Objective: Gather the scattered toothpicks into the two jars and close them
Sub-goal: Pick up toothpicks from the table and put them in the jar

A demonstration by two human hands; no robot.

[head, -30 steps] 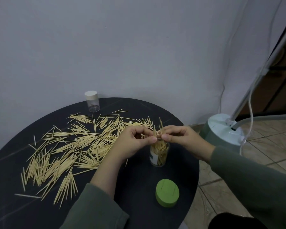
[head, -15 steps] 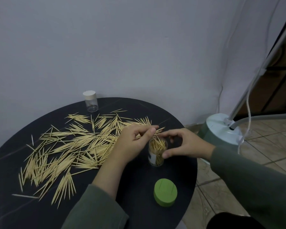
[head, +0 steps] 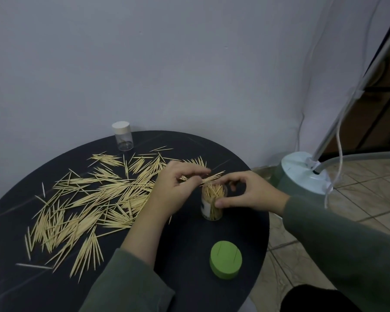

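The right hand [head: 250, 192] curls round the open toothpick jar [head: 212, 204], thumb on its front. The left hand [head: 175, 190] hovers just left of the jar's mouth with fingers bent; whether it pinches toothpicks is unclear. Scattered toothpicks [head: 88, 203] lie left of the jar on the round black table [head: 189, 289]; a green lid [head: 226, 262] sits nearer, a capped empty jar [head: 122, 136] beyond, by the grey wall.

1. A round, dark table [head: 212, 296] stands against the wall.
2. A plain grey-white wall [head: 167, 64] fills the background.
3. A pale green-and-white appliance base [head: 302, 174] sits on the floor right of the table.
4. A slanted pole [head: 356, 95] and a white cable [head: 339, 140] rise from the base.
5. Beige floor tiles [head: 369, 190] lie at the right.
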